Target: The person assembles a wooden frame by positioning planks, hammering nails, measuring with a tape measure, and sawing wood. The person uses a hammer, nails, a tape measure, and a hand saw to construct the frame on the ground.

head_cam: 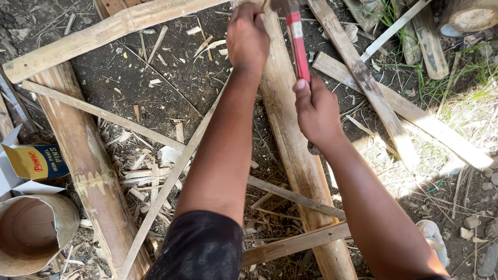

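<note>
The right hand (pixel 316 112) has its fingers wrapped tight around the red handle of a metal-headed hammer (pixel 296 40), whose head is raised near the top edge of the view, above the crossing of two bamboo pieces. The left hand (pixel 247 36) is closed in a fist on the thick split bamboo pole (pixel 294 155) that runs from the person towards the top of the view; whether its fingers pinch a nail there cannot be told, as the fist hides whatever is under it.

A long pale bamboo crosspiece (pixel 115 28) lies across the top of the pole, and a second thick bamboo pole (pixel 87 164) lies to the left, with thin bamboo slats (pixel 161 188) slanting between them over the dirt ground (pixel 123 78).

Judging by this, a rough frame is laid out but the joint under the left fist looks not yet fastened, and the lower slats appear only laid in place.

At the left edge sit an open yellow cardboard box (pixel 34 161) and a round tan container (pixel 26 233).
</note>
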